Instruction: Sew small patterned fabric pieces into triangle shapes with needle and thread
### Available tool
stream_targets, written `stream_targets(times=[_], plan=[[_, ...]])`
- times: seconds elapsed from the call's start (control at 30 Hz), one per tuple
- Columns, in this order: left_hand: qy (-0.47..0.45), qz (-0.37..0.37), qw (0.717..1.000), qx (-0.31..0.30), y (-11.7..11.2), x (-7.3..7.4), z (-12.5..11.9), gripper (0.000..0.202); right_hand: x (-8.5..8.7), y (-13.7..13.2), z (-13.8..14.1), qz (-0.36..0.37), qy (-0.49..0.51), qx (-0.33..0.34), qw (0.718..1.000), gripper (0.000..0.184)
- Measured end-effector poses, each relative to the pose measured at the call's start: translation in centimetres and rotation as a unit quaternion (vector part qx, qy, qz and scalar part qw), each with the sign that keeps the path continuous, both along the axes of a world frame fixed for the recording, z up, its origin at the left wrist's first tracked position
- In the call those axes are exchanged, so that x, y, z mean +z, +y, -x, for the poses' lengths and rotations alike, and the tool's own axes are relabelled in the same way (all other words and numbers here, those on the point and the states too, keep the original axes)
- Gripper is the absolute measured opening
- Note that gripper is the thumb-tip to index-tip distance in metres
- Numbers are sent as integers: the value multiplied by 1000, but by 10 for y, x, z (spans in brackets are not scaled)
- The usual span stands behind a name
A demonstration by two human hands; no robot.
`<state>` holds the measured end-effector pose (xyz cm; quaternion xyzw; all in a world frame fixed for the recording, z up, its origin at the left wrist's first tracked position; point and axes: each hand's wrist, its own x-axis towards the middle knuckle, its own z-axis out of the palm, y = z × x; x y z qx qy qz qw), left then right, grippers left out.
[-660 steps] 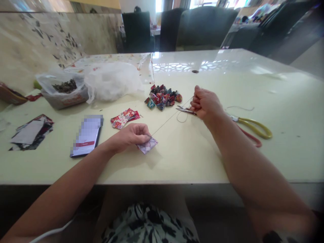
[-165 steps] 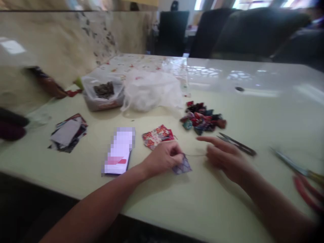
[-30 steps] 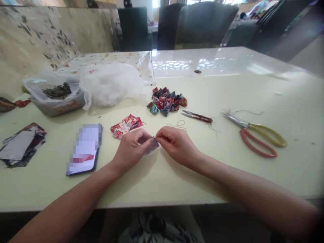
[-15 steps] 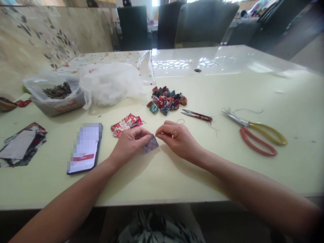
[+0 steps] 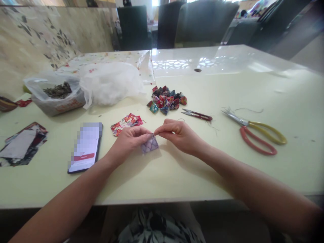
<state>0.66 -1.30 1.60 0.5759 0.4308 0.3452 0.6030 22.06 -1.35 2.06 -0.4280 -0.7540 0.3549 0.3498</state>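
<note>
My left hand (image 5: 133,137) pinches a small piece of purple patterned cloth (image 5: 150,145) by its upper edge, thumb on top. At the cloth's upper right corner, the thumb and forefinger of my right hand (image 5: 174,133) are pressed together. Whatever lies in that pinch is too small to make out. Just behind my left hand lies a stack of red floral cloth pieces (image 5: 124,124). Beyond both hands sits a heap of little stuffed cloth pieces (image 5: 167,99) in several prints. Red-handled thread snips (image 5: 198,115) rest to the right of the heap.
Scissors (image 5: 255,133) with one red and one yellow handle lie at right, near loose thread (image 5: 249,110). At left are a phone (image 5: 86,145) and dark cloth pieces (image 5: 22,145). Behind them stand a bag of dried plant bits (image 5: 58,98) and a bag of white stuffing (image 5: 108,84).
My right hand has come slightly left, so its fingertips now meet the cloth's corner. The cloth has tilted and shows more of its face. My left hand has hardly moved.
</note>
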Motion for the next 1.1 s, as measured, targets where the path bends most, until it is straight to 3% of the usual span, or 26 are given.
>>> stream_targets(times=[0.67,1.1], plan=[[-53,51,997,-14,0,1,0,14,2,7,-6,159,160,74,971,12],[-57,69,995,-35,0,1,0,14,3,9,-8,151,147,103,972,10]])
